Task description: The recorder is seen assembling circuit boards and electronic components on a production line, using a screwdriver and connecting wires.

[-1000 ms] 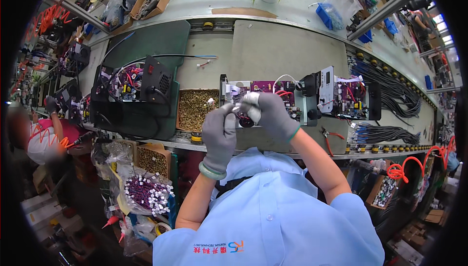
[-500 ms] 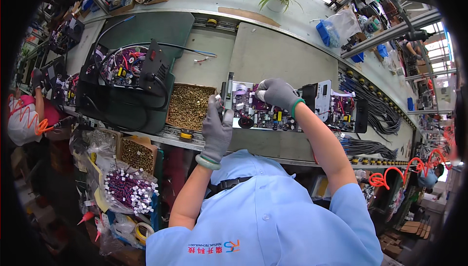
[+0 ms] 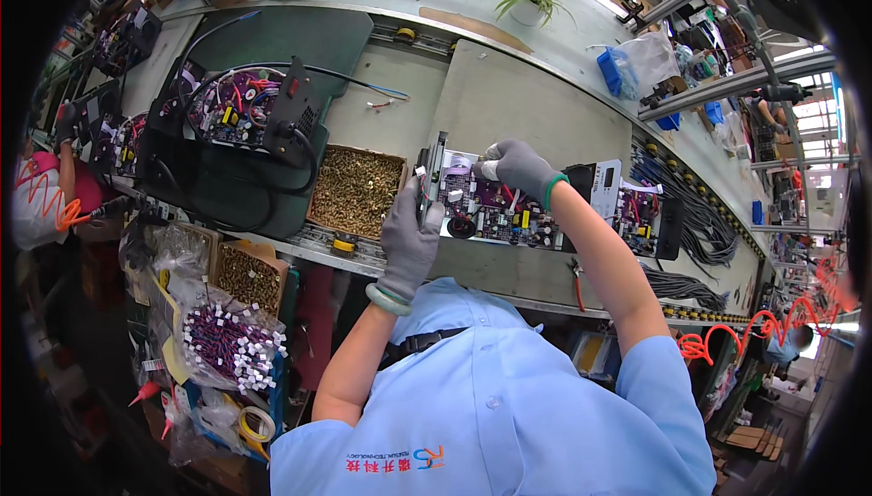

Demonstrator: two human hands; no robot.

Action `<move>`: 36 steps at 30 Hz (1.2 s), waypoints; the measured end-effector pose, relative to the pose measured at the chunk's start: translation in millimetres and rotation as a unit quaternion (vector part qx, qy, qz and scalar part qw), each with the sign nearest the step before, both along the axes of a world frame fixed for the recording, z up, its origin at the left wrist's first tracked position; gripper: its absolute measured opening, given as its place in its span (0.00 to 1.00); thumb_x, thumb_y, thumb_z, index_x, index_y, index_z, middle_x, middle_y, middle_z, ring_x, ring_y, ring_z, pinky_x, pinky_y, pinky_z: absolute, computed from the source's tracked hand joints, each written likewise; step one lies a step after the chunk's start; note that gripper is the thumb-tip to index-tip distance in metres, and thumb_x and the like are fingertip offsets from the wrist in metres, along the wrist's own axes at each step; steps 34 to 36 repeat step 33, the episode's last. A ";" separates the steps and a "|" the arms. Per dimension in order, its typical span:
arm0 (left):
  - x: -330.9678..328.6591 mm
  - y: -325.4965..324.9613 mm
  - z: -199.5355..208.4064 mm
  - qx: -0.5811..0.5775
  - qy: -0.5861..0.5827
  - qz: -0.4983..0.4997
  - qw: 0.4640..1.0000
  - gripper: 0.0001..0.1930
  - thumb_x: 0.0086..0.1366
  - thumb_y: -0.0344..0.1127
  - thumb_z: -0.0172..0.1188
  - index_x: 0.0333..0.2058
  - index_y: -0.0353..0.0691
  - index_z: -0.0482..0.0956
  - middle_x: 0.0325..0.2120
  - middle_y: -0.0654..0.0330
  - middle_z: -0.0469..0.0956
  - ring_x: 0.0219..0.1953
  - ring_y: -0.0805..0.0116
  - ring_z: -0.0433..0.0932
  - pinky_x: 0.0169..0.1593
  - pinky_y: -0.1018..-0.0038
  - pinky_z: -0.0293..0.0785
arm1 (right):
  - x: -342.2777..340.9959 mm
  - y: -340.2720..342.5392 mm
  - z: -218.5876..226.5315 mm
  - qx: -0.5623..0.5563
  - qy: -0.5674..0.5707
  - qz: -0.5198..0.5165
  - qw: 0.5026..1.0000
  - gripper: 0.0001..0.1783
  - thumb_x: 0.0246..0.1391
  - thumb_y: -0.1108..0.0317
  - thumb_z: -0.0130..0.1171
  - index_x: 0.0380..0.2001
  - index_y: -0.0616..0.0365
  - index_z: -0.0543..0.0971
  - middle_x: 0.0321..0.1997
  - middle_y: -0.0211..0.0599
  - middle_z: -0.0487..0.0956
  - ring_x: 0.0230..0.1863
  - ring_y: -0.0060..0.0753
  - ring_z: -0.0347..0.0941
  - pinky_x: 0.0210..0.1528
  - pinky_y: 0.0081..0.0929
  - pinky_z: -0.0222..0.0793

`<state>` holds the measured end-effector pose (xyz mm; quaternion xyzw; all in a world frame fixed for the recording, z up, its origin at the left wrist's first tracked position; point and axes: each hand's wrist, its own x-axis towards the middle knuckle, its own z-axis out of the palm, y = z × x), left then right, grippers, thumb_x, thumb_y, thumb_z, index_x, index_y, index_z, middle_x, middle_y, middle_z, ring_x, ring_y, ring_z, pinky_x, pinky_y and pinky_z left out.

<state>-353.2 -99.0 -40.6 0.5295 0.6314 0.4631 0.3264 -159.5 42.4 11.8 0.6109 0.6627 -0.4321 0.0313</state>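
A long, uncovered electronic unit lies in front of me, with a purple circuit board [image 3: 502, 210] in a white tray. At its left end stands a dark upright end panel [image 3: 438, 164]. My left hand [image 3: 409, 237], in a grey glove, grips this panel with thumb and fingers on either side. A small white plug [image 3: 421, 172] on a thin wire shows at its fingertips. My right hand [image 3: 522, 169], also gloved, is bent over the board's far edge, fingertips pressed together beside a white ribbon cable [image 3: 460, 164]. Whatever they pinch is hidden.
Left of the unit sits a box of brass fasteners [image 3: 359, 189]; beyond it, another open unit [image 3: 238, 110] rests on a green board [image 3: 336, 37]. Black cables [image 3: 699, 214] lie right. Red-handled pliers [image 3: 578, 285] are at the bench's front edge, bagged wire harnesses [image 3: 232, 342] lower left.
The view has shifted slightly. Both hands keep to the same spots on the unit, with only small finger movements. The red-handled pliers show more fully beside my right forearm.
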 end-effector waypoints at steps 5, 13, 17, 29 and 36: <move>1.8 17.4 22.3 0.006 -0.228 -0.034 0.973 0.23 0.62 0.37 0.65 0.53 0.34 0.74 0.45 0.51 0.77 0.47 0.57 0.77 0.52 0.67 0.73 | 3.6 2.2 -12.7 -0.030 0.026 -0.008 0.999 0.22 0.52 0.51 0.67 0.26 0.64 0.81 0.20 0.33 0.75 0.25 0.29 0.69 0.31 0.32 0.65; 4.3 8.9 47.2 0.019 -0.183 0.009 0.983 0.06 0.60 0.30 0.67 0.34 0.36 0.82 0.34 0.59 0.79 0.38 0.68 0.76 0.47 0.72 0.73 | -9.0 -56.3 31.6 0.192 0.064 -0.067 0.977 0.14 0.58 0.59 0.61 0.40 0.57 0.84 0.29 0.38 0.81 0.30 0.31 0.75 0.41 0.27 0.72; -1.0 7.1 59.3 0.102 0.055 -0.047 0.992 0.07 0.54 0.31 0.70 0.32 0.42 0.83 0.30 0.61 0.79 0.36 0.62 0.77 0.45 0.66 0.69 | -27.7 -96.6 56.0 0.132 0.295 -0.016 0.946 0.10 0.59 0.68 0.58 0.40 0.64 0.80 0.33 0.34 0.80 0.35 0.22 0.75 0.40 0.23 0.71; -27.0 -0.3 71.9 -0.033 0.063 -0.236 0.969 0.09 0.60 0.27 0.62 0.40 0.38 0.82 0.30 0.59 0.80 0.35 0.63 0.79 0.42 0.71 0.74 | -17.6 -129.3 13.2 0.406 0.235 0.067 0.880 0.14 0.48 0.69 0.67 0.41 0.49 0.84 0.28 0.37 0.77 0.27 0.42 0.76 0.29 0.34 0.71; -36.8 7.8 70.1 -0.209 -0.141 -0.268 0.930 0.11 0.66 0.36 0.61 0.46 0.44 0.82 0.37 0.57 0.82 0.41 0.60 0.81 0.53 0.63 0.72 | -11.7 -118.5 17.7 0.375 0.284 0.087 0.878 0.13 0.47 0.67 0.67 0.39 0.49 0.83 0.31 0.35 0.79 0.31 0.41 0.79 0.30 0.34 0.74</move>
